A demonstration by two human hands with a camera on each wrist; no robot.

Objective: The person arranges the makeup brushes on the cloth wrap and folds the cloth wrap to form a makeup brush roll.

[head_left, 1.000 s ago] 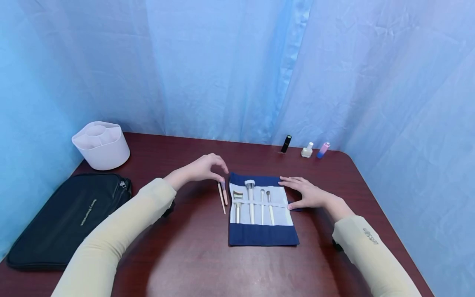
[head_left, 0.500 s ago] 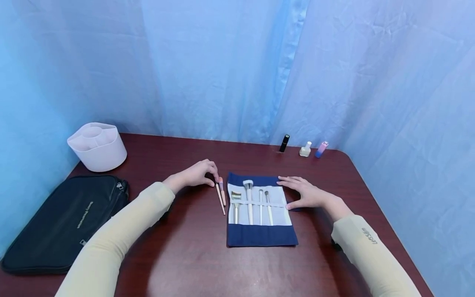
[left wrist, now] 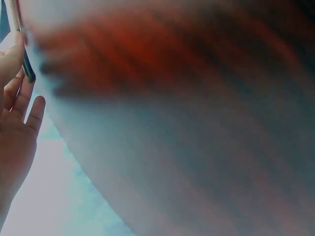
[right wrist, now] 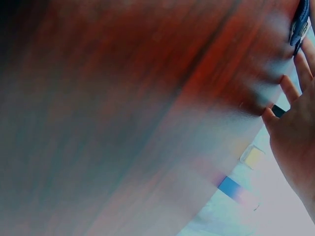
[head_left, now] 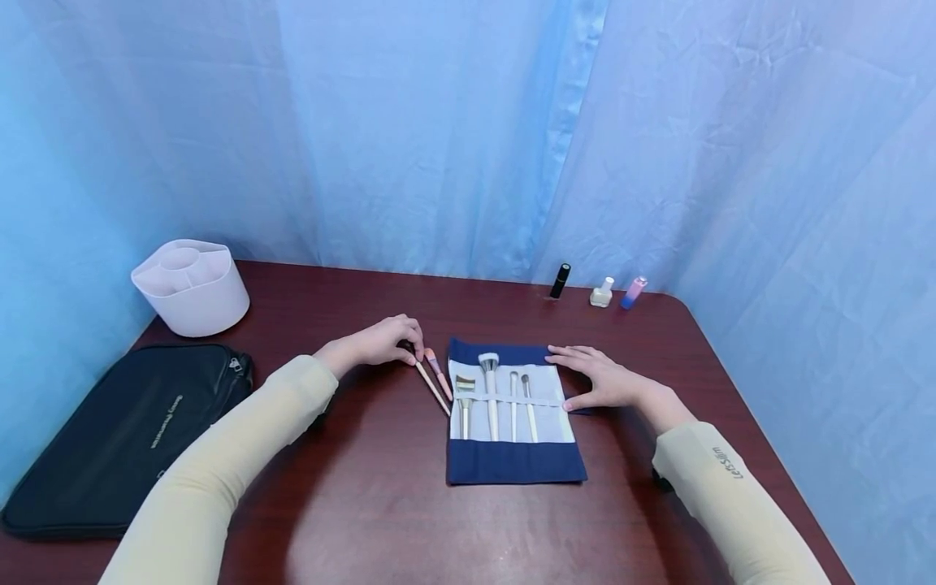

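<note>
My left hand pinches a slim makeup brush near its upper end. In the left wrist view the thumb presses against this brush, whose dark tip sticks out past the fingers. Just right of it lies a pink makeup brush, slanting toward the brush roll. The navy and white brush roll lies unfolded, with several makeup brushes held under its white strap. At its right edge rests my right hand, fingers extended and thumb low on the side. The right wrist view catches the roll's navy edge by the fingertips.
A black zipped case lies at the left, below a white divided organizer. Along the back right stand a black tube, a white-capped nail polish bottle and a pink-blue bottle. Curtains hang behind the table.
My left hand has come down onto the slim brush and drawn its top leftward, so it tilts more. The pink brush has tilted too. My right hand has stayed at the roll.
</note>
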